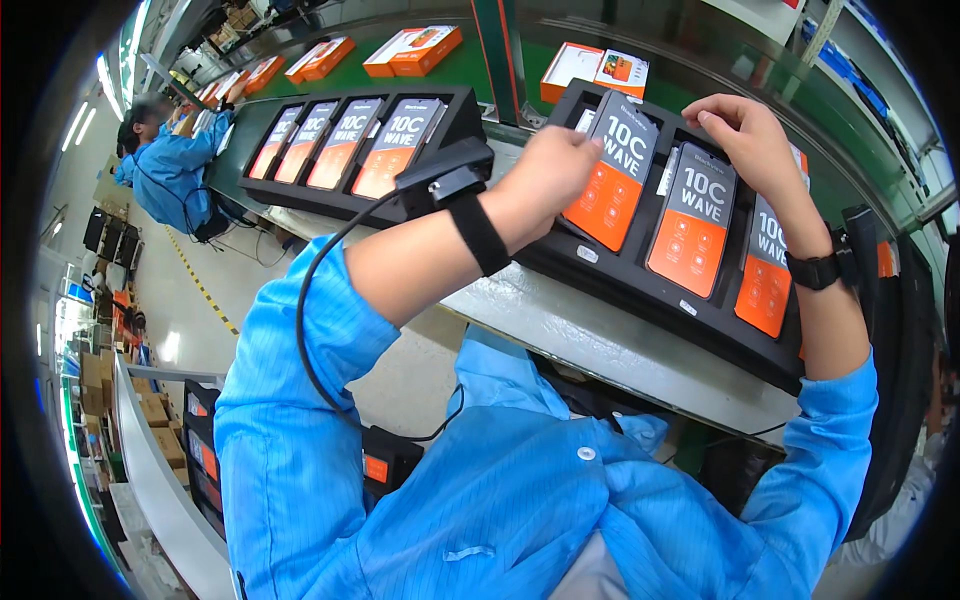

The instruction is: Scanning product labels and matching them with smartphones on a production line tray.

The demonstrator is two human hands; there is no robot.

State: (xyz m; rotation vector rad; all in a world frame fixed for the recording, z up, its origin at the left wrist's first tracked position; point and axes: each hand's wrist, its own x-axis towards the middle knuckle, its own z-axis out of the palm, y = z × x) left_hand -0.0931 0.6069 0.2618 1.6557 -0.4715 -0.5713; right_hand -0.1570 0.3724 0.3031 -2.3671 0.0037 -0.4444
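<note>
A smartphone (620, 165) with a grey and orange printed front sits tilted and raised in the black compartment tray (600, 268). My left hand (550, 175) is closed, its fingertips pinching that phone's left edge. Over the tray's far side, my right hand (745, 135) hovers with loosely curved fingers and nothing visible in them. Below it, a second smartphone (693, 220) lies in the middle compartment. A third smartphone (765, 270) rests farther right, partly hidden by my right forearm. White pieces show beside the phones in the compartments.
A second black tray (340, 200) with several similar phones stands to the left. Orange and white open boxes (595, 72) and more orange boxes (412, 50) lie on the green surface behind. A co-worker in blue (175, 170) sits far left. A cable (303, 330) hangs from my left wrist device.
</note>
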